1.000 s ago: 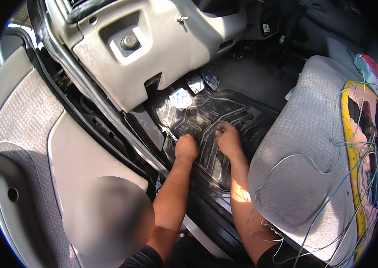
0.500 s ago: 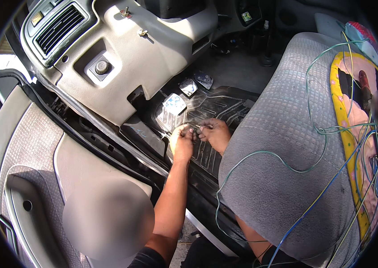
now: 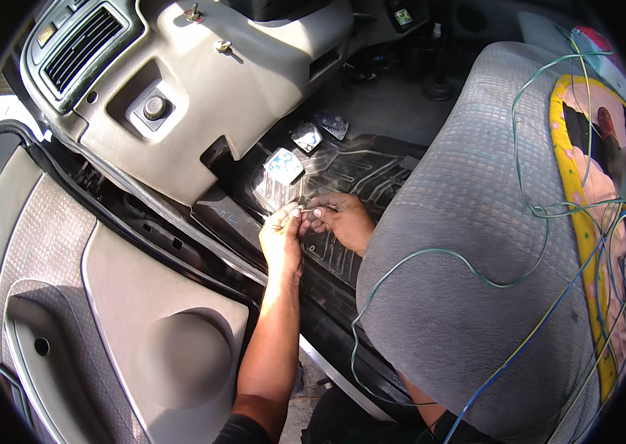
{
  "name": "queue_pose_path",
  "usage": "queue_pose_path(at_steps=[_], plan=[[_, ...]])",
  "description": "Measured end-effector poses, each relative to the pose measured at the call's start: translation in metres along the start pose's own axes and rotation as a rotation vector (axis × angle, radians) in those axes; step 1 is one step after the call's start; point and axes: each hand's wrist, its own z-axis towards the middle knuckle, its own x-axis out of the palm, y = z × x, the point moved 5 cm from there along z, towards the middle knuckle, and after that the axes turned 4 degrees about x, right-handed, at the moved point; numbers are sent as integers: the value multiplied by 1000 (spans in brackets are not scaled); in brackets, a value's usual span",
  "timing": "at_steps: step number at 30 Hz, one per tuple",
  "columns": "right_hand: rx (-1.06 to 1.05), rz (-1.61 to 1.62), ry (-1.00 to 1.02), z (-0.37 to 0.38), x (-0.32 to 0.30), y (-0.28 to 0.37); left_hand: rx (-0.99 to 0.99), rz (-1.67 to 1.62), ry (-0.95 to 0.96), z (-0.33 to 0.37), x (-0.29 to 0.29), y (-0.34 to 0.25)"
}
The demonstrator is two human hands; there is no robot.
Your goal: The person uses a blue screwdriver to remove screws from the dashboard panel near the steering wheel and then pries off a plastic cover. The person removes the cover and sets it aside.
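Observation:
Over the footwell's rubber mat (image 3: 350, 185), my two hands meet fingertip to fingertip. My left hand (image 3: 281, 235) is closed in a pinch near the door sill. My right hand (image 3: 346, 222), also pinching, comes from beside the seat edge. A thin, light-coloured wire (image 3: 307, 210) seems to run between the fingertips; its ends are hidden in my grip. Just beyond the hands is a pedal with a blue-and-white face (image 3: 283, 166). A long green wire (image 3: 431, 251) loops across the grey seat (image 3: 446, 311) and drops over its front edge toward my right arm, which the seat partly covers.
The open door (image 3: 135, 274) stands at left, the dashboard panel (image 3: 253, 89) ahead. Two more pedals, one a light pedal (image 3: 306, 137), sit farther in. On the seat lie a yellow-edged pink cloth (image 3: 558, 133), a red-handled tool (image 3: 606, 124) and tangled wires, including a blue-yellow wire (image 3: 527, 340).
Both hands have shifted slightly left in the picture and pinch closer together, with the thin wire showing more clearly. The view has moved a little, so the dashboard sits higher and farther left.

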Motion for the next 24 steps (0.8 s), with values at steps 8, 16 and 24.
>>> queue_pose_path(at_steps=[8,16,24], plan=[[-73,-60,-133,-5,8,8,137,84,10,-10,5,-9],[-115,-219,-138,-8,11,8,249,-52,-39,-16,3,-10],[-152,-134,-110,-14,20,18,184,20,-68,-17,3,-28]])
